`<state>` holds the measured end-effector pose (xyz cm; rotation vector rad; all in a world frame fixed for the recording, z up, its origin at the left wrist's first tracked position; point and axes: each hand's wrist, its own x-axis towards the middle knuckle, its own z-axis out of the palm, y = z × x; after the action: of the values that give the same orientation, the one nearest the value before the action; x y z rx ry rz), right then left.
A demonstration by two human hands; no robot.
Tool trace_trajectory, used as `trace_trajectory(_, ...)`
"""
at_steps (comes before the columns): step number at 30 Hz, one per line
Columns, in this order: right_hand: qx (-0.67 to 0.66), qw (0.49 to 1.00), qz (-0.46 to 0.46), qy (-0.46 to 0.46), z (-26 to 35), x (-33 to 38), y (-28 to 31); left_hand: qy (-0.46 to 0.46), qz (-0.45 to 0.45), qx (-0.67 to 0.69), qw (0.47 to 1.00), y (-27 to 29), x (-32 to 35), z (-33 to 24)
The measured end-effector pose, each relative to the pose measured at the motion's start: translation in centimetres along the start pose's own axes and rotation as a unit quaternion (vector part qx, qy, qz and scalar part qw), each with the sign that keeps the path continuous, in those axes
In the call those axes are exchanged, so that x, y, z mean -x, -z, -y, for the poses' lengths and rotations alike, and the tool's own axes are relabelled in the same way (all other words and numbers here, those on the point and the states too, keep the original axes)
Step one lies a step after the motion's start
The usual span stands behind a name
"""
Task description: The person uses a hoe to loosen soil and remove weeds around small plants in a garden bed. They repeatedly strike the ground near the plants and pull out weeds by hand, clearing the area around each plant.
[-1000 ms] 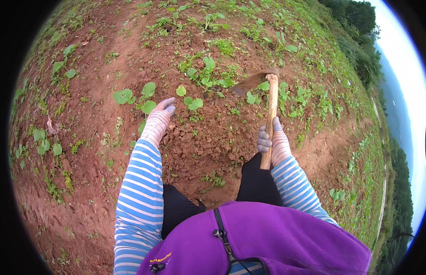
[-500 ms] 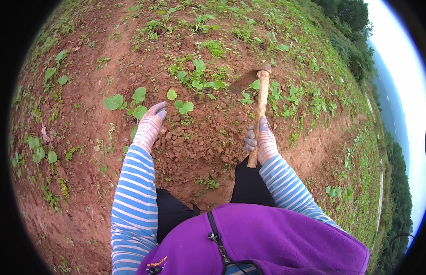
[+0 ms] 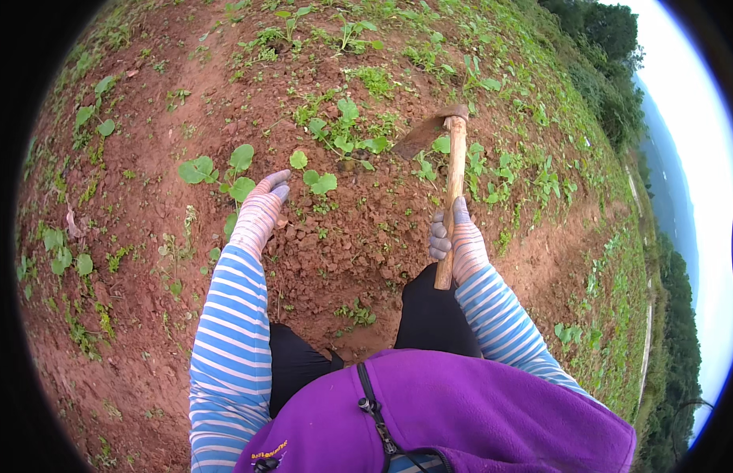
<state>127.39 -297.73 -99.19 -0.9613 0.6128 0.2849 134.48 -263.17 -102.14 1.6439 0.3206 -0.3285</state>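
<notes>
In striped gloves, my right hand (image 3: 453,236) is wrapped round the lower part of the wooden handle of a hoe (image 3: 455,165). The hoe's rusty blade (image 3: 424,135) is raised at the far end, pointing left over a patch of weeds. My left hand (image 3: 266,201) is held out above the soil with its fingers stretched forward, and I see nothing in it. It is just right of a broad-leaved seedling (image 3: 239,173). Past its fingertips is a smaller young plant (image 3: 320,183). Freshly crumbled soil (image 3: 347,236) lies between my hands.
Leafy plants (image 3: 347,130) grow beyond the crumbled soil, and more seedlings (image 3: 63,252) stand at the left. My knees (image 3: 433,311) are close to the dug patch. Green growth covers the slope at the right, running towards trees (image 3: 678,315) and a pale path.
My right hand and the hoe have shifted slightly to the right. My left hand has moved very little and stays beside the seedling.
</notes>
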Motion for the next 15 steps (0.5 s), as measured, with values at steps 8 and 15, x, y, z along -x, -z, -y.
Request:
trace_trajectory(8,-0.034,0.993,-0.017,-0.115,-2.2,0.1,0.2,-0.011,0.000,-0.014,1.000,-0.1,-0.6,0.4)
trace_trajectory(15,0.001,0.999,-0.012,-0.032,-2.7,1.1,-0.8,-0.025,0.013,-0.026,0.999,0.5,-0.8,0.5)
